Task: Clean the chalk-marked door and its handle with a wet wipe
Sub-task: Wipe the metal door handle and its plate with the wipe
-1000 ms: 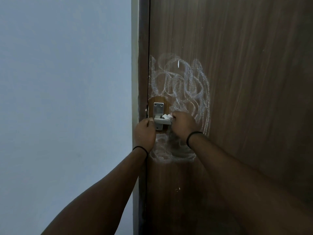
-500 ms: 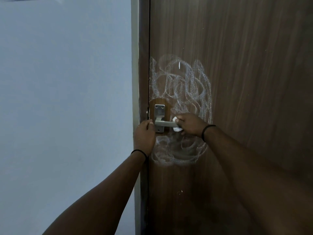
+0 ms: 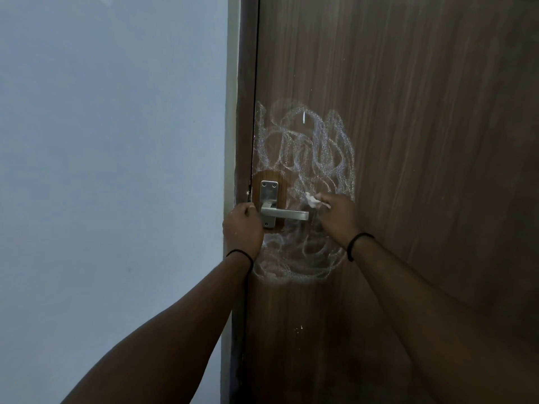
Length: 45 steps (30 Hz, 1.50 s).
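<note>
Pinched in the right hand (image 3: 338, 217), the crumpled wet wipe (image 3: 314, 201) has left the lever handle (image 3: 287, 214) and now presses the door (image 3: 408, 170) just above the lever's tip; the left hand (image 3: 243, 228) curls around the door's edge, steadying it. Handle wiping appears finished, while the chalk scribble (image 3: 306, 147) remains largely uncleaned; no containers in view.

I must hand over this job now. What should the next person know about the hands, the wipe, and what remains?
Left hand grips the door edge beside the handle.
Right hand pinches the wet wipe against the door, just above the lever's free end.
Done: a small patch around the handle plate looks clean.
Left: chalk scribbles above and below the handle; check the handle too.
</note>
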Tool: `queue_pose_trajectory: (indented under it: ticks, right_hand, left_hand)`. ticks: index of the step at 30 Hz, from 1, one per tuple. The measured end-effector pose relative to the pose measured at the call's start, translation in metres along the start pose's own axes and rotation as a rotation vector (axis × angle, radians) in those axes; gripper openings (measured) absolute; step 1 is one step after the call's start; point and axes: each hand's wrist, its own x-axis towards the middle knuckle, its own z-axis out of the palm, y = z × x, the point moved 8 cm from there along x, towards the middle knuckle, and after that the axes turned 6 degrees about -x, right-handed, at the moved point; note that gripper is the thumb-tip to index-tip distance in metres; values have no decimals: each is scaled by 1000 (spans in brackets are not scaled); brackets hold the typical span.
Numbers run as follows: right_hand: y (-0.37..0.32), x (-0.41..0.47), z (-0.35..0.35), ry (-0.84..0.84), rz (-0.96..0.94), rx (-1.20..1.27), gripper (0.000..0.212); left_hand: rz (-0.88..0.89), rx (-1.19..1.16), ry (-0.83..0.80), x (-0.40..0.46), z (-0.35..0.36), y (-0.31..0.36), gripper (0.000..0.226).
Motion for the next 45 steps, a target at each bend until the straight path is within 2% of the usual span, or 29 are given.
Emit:
queue_pose_trajectory:
  ticks: [5,9,13,17,20,24,28,33,37,41,45]
  right_hand:
    - [-57,7,27,-88,-185,-86,34]
    - [-61,7,50,-54,-128,-90,11]
    - [-52,10,58,10,-56,11,7]
    - [-44,10,52,128,-96,-102,17]
    - [-38,8,60,102,-127,-126,24]
    - [-38,9,68,1,-128,1,18]
    - [-41,17,51,159,5,148,15]
    - [-46,35,53,186,56,226,16]
    - [-48,43,50,245,-17,57,12]
    - [-52,39,58,216,-133,-44,8]
    - [-53,30,70,188,-260,-158,8]
  left_hand:
    - [127,65,35,5,0,22,25]
    - [208,110,-22,10,6,28,26]
    - [310,144,-100,10,15,34,22]
    - [298,199,-114,12,20,28,22]
    - [291,263,-132,9,23,28,23]
    - [252,233,-142,11,26,29,24]
    - [255,203,-152,20,32,31,23]
    - [223,181,-84,33,26,29,26]
    - [207,150,-36,43,22,28,20]
    - [179,179,19,45,23,25,12]
    - [229,168,25,43,24,22,11]
